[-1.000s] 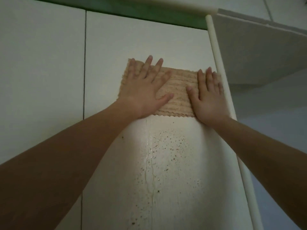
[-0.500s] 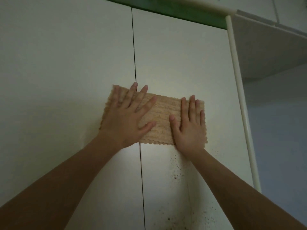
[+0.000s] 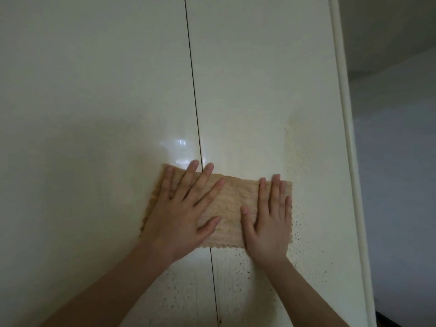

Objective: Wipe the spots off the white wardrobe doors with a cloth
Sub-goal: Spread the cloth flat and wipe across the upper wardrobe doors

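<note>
A tan ribbed cloth (image 3: pixel 232 204) lies flat against the white wardrobe doors, straddling the dark seam (image 3: pixel 195 109) between the left door (image 3: pixel 94 114) and the right door (image 3: pixel 259 90). My left hand (image 3: pixel 181 215) presses its left half with fingers spread. My right hand (image 3: pixel 269 223) presses its right end, fingers close together. Small brown spots (image 3: pixel 300 223) speckle the right door beside the cloth and continue below it (image 3: pixel 238 277), also onto the lower left door.
A rounded white trim (image 3: pixel 346 138) runs down the wardrobe's right edge. Beyond it is a grey-blue wall (image 3: pixel 396 173) under a dim ceiling. A window glare sits on the doors just above the cloth.
Both hands have slid the cloth down and leftward, from the top of the right door to across the seam. The wardrobe's top edge has left the view.
</note>
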A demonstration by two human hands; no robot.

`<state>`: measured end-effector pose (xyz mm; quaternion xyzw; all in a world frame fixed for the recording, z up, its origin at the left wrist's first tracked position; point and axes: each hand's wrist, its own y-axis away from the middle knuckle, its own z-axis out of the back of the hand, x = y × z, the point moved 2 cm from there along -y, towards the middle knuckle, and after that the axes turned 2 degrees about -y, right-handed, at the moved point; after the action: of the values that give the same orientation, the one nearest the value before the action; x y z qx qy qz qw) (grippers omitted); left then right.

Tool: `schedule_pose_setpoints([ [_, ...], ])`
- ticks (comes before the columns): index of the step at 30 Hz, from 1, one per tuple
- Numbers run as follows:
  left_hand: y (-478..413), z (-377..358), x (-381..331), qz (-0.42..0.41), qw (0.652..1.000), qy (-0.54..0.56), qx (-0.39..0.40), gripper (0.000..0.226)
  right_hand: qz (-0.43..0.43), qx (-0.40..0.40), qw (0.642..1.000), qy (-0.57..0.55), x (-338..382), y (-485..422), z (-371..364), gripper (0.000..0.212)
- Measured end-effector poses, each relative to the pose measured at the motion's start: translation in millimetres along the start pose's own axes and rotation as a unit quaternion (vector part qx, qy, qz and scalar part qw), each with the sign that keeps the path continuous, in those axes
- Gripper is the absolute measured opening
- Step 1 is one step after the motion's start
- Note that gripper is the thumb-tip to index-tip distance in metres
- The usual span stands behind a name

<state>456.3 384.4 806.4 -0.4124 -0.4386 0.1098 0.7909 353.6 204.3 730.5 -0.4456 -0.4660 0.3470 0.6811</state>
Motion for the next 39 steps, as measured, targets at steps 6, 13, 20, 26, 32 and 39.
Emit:
schedule_pose_setpoints([
  [6, 44, -26, -87, 0.009, 0.999, 0.023, 0.038, 0.080, 0.037, 0.026, 0.999, 0.009, -66, 44, 3, 0.077],
  [13, -46, -25, -123, 0.014, 0.999, 0.032, 0.034, 0.081, 0.056, 0.024, 0.998, 0.006, -137, -23, 30, 0.076],
  [20, -189, -8, -109, 0.058, 0.998, 0.008, -0.031, 0.078, 0.104, 0.020, 0.994, 0.014, -175, -176, 68, 0.076],
  [26, -276, 11, -58, 0.120, 0.990, -0.033, -0.065, 0.076, 0.174, 0.011, 0.985, 0.011, -150, -304, 92, 0.074],
  [32, -328, 39, 0, 0.163, 0.984, -0.031, -0.061, 0.077, 0.196, 0.007, 0.980, 0.010, -110, -387, 100, 0.076],
  [39, -330, 48, 37, 0.159, 0.985, -0.031, -0.062, 0.079, 0.195, 0.000, 0.981, 0.010, -78, -398, 96, 0.076],
])
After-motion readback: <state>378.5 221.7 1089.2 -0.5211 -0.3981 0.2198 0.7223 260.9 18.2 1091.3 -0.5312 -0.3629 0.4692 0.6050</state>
